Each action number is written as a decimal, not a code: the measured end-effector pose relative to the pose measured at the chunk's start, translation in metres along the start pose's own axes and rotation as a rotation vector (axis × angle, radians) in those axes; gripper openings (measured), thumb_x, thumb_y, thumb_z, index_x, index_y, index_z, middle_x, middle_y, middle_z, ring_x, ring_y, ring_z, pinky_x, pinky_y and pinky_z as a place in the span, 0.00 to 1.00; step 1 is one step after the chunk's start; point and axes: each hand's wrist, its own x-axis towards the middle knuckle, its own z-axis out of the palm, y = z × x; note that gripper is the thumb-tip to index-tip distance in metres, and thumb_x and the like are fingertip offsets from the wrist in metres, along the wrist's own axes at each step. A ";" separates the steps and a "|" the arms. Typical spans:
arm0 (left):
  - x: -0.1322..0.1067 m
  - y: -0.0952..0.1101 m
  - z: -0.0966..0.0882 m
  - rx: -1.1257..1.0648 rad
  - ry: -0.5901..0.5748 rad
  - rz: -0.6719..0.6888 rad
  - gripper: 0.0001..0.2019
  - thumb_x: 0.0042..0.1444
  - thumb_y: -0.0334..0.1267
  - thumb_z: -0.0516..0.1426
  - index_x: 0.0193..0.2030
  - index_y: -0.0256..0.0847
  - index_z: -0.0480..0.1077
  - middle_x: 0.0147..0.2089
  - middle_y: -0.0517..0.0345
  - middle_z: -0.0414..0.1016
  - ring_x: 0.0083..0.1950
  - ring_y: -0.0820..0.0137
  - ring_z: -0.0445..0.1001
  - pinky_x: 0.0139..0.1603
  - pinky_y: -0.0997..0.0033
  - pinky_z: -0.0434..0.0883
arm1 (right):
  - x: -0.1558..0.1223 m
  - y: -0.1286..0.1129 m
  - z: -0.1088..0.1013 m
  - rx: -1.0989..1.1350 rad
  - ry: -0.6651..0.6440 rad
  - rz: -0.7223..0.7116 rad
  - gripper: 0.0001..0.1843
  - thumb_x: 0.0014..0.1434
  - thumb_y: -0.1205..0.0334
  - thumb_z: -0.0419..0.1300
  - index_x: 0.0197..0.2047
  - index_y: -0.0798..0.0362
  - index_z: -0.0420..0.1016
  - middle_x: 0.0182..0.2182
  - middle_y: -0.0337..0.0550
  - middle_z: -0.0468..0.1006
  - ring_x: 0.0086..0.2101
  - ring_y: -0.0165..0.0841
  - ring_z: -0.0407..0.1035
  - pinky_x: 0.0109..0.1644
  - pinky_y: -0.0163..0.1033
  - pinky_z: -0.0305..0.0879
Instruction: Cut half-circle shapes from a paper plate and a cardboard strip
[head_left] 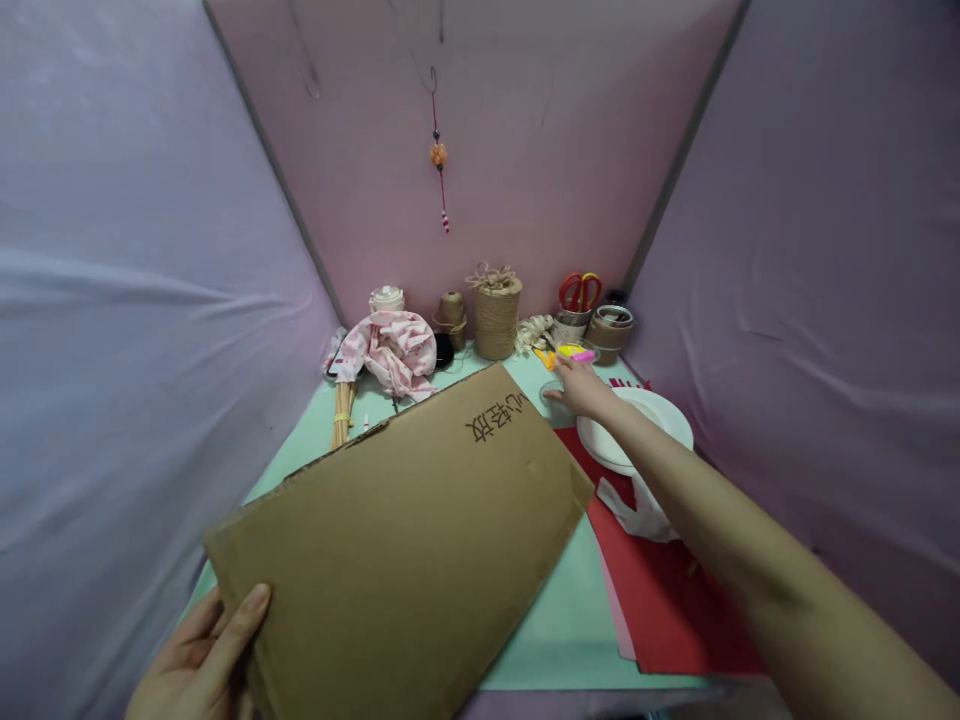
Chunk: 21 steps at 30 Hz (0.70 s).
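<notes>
My left hand is closed on the lower left corner of a brown cardboard sheet, with the thumb on its near face. The sheet is tilted above the table and bears dark printed characters near its upper right. My right hand stretches out past the sheet's right side, thumb apart from the fingers. Its fingertips are at a small clear dish with yellow and pink contents; whether they touch it I cannot tell. An orange piece lies just left of the dish.
White plates and crumpled white tissue rest by red sheets. At the back stand twine spools, scissors in a cup and a pink-patterned cloth. Bundled sticks lie left. A beaded string hangs above.
</notes>
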 end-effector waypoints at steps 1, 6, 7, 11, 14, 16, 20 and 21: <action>-0.001 0.002 0.003 -0.008 0.015 -0.002 0.31 0.26 0.39 0.72 0.44 0.50 0.76 0.42 0.58 0.81 0.47 0.52 0.78 0.37 0.66 0.81 | -0.015 -0.006 -0.009 0.019 0.006 -0.035 0.32 0.58 0.55 0.61 0.62 0.63 0.63 0.64 0.66 0.58 0.63 0.52 0.52 0.64 0.53 0.51; 0.000 0.002 0.007 -0.037 -0.002 0.004 0.32 0.21 0.34 0.71 0.42 0.45 0.75 0.41 0.58 0.82 0.42 0.55 0.80 0.32 0.70 0.80 | -0.133 -0.052 -0.046 0.262 -0.032 -0.514 0.50 0.49 0.46 0.67 0.69 0.50 0.51 0.68 0.53 0.51 0.65 0.48 0.47 0.64 0.51 0.54; 0.000 0.000 0.006 -0.034 -0.020 0.012 0.32 0.21 0.34 0.71 0.42 0.45 0.75 0.40 0.58 0.82 0.41 0.56 0.80 0.30 0.72 0.79 | -0.156 -0.063 -0.047 0.271 -0.070 -0.589 0.54 0.47 0.45 0.69 0.70 0.48 0.47 0.69 0.52 0.48 0.66 0.49 0.45 0.65 0.52 0.54; 0.004 -0.001 0.005 0.011 -0.080 0.032 0.31 0.23 0.35 0.71 0.42 0.43 0.75 0.39 0.57 0.82 0.33 0.60 0.80 0.21 0.76 0.75 | -0.209 -0.099 -0.024 0.205 -0.025 -0.658 0.52 0.46 0.54 0.72 0.69 0.47 0.51 0.67 0.53 0.54 0.66 0.50 0.45 0.65 0.58 0.52; 0.007 0.002 0.006 0.036 -0.123 0.038 0.32 0.20 0.37 0.72 0.40 0.43 0.75 0.37 0.57 0.82 0.32 0.60 0.80 0.19 0.75 0.74 | -0.212 -0.107 0.004 0.175 0.084 -0.698 0.42 0.54 0.56 0.67 0.68 0.50 0.55 0.64 0.56 0.61 0.64 0.48 0.52 0.63 0.59 0.56; 0.009 0.002 0.005 0.058 -0.131 0.043 0.32 0.18 0.39 0.73 0.38 0.43 0.75 0.36 0.57 0.82 0.34 0.58 0.80 0.22 0.73 0.75 | -0.209 -0.103 0.017 0.152 0.136 -0.746 0.36 0.58 0.54 0.63 0.67 0.52 0.57 0.62 0.56 0.64 0.63 0.48 0.53 0.62 0.60 0.58; 0.009 -0.006 0.003 0.021 -0.136 -0.038 0.33 0.20 0.51 0.73 0.39 0.47 0.75 0.36 0.59 0.82 0.36 0.56 0.80 0.26 0.69 0.78 | -0.206 -0.094 0.027 0.183 0.269 -0.814 0.29 0.65 0.55 0.53 0.67 0.56 0.56 0.60 0.56 0.68 0.63 0.46 0.55 0.61 0.60 0.59; 0.008 -0.010 0.003 -0.005 -0.135 -0.088 0.34 0.21 0.54 0.72 0.40 0.48 0.75 0.36 0.58 0.82 0.36 0.55 0.80 0.26 0.67 0.78 | -0.206 -0.092 0.028 0.211 0.317 -0.820 0.28 0.67 0.56 0.50 0.67 0.56 0.55 0.59 0.56 0.69 0.63 0.45 0.55 0.62 0.59 0.59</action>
